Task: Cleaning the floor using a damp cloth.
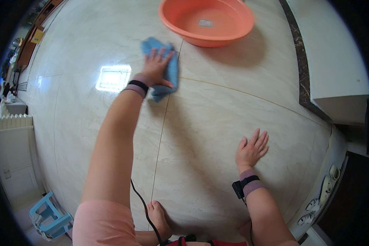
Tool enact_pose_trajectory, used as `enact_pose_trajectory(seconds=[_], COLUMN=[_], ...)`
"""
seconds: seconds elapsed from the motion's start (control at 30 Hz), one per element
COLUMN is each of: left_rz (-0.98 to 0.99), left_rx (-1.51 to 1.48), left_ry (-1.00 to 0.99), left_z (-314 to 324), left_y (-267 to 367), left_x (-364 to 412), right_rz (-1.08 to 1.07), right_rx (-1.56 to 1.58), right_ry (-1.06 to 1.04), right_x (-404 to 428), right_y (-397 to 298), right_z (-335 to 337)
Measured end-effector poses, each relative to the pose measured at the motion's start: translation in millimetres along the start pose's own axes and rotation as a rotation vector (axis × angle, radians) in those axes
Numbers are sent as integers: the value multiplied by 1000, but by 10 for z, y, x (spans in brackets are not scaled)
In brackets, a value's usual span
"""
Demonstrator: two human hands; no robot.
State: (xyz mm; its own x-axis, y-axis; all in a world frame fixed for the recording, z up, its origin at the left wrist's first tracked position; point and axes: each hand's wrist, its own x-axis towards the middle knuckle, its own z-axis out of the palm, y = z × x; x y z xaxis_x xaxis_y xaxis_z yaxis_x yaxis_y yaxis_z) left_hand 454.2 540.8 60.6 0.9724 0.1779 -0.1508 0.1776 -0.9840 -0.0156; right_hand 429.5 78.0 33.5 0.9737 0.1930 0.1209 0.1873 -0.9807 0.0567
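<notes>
My left hand (156,68) lies spread over a blue cloth (171,69) and presses it against the glossy tile floor (209,123). The cloth is slightly blurred, and part of it is hidden under the palm and fingers. Lower right, my right hand (251,150) rests flat on the bare tiles with its fingers apart, holding nothing. Both wrists wear mauve bands with black straps, and a small black device (238,189) sits at the right one. Beyond the cloth, to its right, stands an orange plastic basin (209,40) with a pale label inside.
A dark skirting strip (299,52) edges the white wall at right. Several shoes (326,187) line the doorway mat. At lower left is a light-blue plastic stool (50,218) near a white cabinet (15,160). A black cable (141,200) runs by my bare foot (156,216).
</notes>
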Motion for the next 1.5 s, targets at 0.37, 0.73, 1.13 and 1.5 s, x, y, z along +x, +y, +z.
enact_pose_trajectory(seconds=[0.37,0.73,1.13,1.5], left_rz=[695,-155,-619,-442], left_rx=[-128,-1728,-2469,-2445], left_ry=[75,226,341,258], left_z=[-229,59,-551,-396], left_y=[2612,2048,1465,2132], left_x=[168,576,557,-721], right_rz=[28,28,48,45], right_rx=[41,64,137,148], right_ry=[-11,23,-5,44], right_x=[0,12,7,-3], right_y=[-2,-56,-48,-22], right_z=[-68,-118,-145,-111])
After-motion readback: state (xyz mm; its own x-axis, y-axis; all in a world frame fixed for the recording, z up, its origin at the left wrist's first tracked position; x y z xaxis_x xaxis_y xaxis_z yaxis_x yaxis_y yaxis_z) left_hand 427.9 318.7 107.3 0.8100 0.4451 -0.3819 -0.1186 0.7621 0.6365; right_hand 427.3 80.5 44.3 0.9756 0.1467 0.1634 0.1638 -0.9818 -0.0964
